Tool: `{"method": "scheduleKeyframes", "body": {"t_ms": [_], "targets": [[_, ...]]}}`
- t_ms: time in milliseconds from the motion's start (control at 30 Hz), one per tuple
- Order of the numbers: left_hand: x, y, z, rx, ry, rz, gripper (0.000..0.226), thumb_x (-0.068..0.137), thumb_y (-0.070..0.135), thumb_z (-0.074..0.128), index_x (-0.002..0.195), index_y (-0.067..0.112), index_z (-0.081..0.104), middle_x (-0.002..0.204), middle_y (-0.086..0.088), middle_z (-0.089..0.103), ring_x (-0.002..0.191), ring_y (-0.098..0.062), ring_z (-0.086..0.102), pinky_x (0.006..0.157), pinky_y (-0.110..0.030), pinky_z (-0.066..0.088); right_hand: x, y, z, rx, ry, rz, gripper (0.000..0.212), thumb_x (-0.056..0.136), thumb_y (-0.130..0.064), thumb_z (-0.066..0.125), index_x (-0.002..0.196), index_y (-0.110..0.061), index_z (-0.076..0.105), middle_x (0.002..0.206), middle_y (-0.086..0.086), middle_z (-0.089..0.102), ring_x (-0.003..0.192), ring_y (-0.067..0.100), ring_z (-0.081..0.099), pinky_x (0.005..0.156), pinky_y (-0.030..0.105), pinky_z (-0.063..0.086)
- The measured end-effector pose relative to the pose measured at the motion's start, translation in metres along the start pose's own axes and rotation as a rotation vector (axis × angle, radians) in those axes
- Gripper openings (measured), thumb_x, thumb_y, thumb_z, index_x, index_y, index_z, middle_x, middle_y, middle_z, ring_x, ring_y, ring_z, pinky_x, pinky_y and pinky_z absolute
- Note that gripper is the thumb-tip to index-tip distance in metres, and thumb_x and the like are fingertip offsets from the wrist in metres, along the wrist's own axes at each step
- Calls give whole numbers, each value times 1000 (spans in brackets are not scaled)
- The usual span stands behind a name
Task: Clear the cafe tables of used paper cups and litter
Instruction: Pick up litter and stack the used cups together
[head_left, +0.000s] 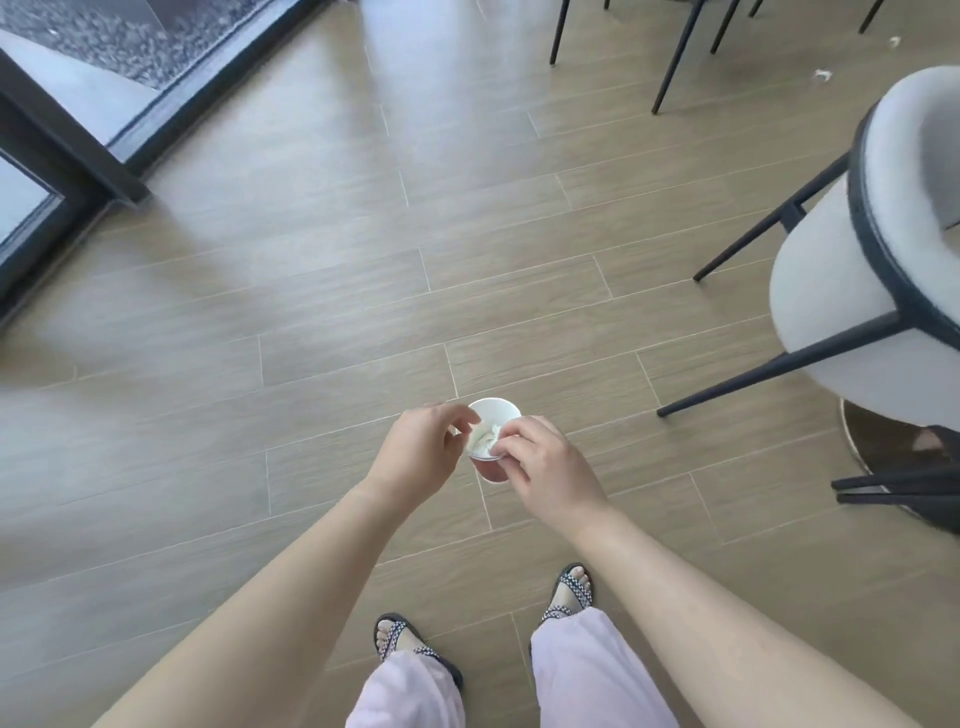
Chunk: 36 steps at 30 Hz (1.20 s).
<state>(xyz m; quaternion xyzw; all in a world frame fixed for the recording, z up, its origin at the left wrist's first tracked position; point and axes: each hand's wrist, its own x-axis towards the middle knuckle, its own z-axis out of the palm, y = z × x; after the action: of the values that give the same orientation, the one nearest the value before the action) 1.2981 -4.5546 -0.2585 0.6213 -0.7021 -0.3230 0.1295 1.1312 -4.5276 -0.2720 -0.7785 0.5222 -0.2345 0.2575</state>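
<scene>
Paper cup (492, 427): one, between left hand (415, 457), right hand (545, 467).

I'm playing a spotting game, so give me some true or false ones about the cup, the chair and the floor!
1. The cup stands on the floor. False: the left hand and right hand hold it up above the floor.
2. Crumpled paper sits inside the cup. True.
3. The white chair is on the person's left. False: it is on the right.
4. A bit of litter lies on the floor beyond the chair. True.
5. The person is barefoot. False: they wear sandals.
</scene>
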Motion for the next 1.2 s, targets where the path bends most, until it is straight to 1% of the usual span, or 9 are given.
{"method": "scheduleKeyframes", "body": {"t_ms": [133, 233, 367, 533, 667, 800, 900, 967, 1200], "targets": [[-4, 36, -16, 4, -38, -31, 32, 79, -1, 49, 99, 20, 65, 87, 5, 66, 61, -10, 57, 59, -20, 41, -10, -12, -35, 13, 15, -14, 9, 76, 3, 65, 79, -5, 69, 87, 10, 66, 86, 30, 61, 69, 33, 53], [-5, 55, -19, -69, -14, -79, 33, 77, -2, 50, 95, 21, 66, 81, 7, 63, 55, -5, 58, 49, -7, 37, -15, -13, -51, 16, 49, -5, 9, 77, 1, 64, 79, -5, 69, 87, 9, 66, 85, 29, 60, 68, 34, 53], [-1, 73, -20, -179, 59, -132, 29, 76, 0, 55, 89, 23, 66, 78, 7, 63, 59, -6, 58, 50, -6, 38, -21, -9, -61, 11, 68, 2, 9, 77, 0, 65, 80, -7, 69, 87, 7, 66, 85, 28, 60, 67, 32, 52], [7, 81, -18, -218, 112, -110, 21, 82, 7, 57, 94, 22, 66, 94, 5, 64, 74, -12, 62, 66, -16, 43, -23, 7, -68, 2, 81, 0, 10, 75, 3, 66, 78, -6, 69, 88, 9, 66, 85, 29, 61, 69, 31, 52], [9, 75, -6, -238, 5, -95, 31, 80, 13, 62, 108, 27, 61, 115, 7, 55, 94, -10, 59, 79, -23, 48, -23, 23, -70, 8, 77, -5, 8, 75, 3, 66, 78, -5, 68, 89, 10, 66, 86, 30, 61, 69, 33, 53], [12, 59, 14, -281, -132, -49, 66, 69, 17, 67, 128, 34, 46, 127, 12, 50, 108, -3, 52, 79, -18, 47, -18, 40, -60, 19, 54, -27, 8, 75, 2, 67, 78, -5, 67, 88, 9, 66, 85, 29, 61, 68, 32, 52], [21, 38, 35, -200, -94, 11, 79, 65, 27, 80, 134, 30, 42, 125, 13, 49, 111, -2, 48, 86, -21, 46, -10, 53, -38, 31, 19, -53, 7, 75, 0, 67, 78, -6, 67, 87, 7, 66, 85, 28, 61, 70, 32, 50], [29, 17, 52, -184, -53, 18, 81, 63, 30, 81, 135, 25, 43, 126, 10, 51, 114, -5, 48, 91, -27, 47, -3, 64, -15, 51, 1, -62, 6, 76, 0, 66, 78, -5, 67, 87, 9, 66, 84, 28, 61, 71, 31, 49], [57, -106, 134, -152, 10, -81, 73, 64, 35, 79, 128, 14, 51, 127, 2, 50, 113, -14, 53, 86, -37, 52, 18, 131, 111, 76, -97, -57, 10, 75, 2, 67, 79, -7, 68, 91, 8, 67, 86, 29, 62, 69, 33, 53]]}}
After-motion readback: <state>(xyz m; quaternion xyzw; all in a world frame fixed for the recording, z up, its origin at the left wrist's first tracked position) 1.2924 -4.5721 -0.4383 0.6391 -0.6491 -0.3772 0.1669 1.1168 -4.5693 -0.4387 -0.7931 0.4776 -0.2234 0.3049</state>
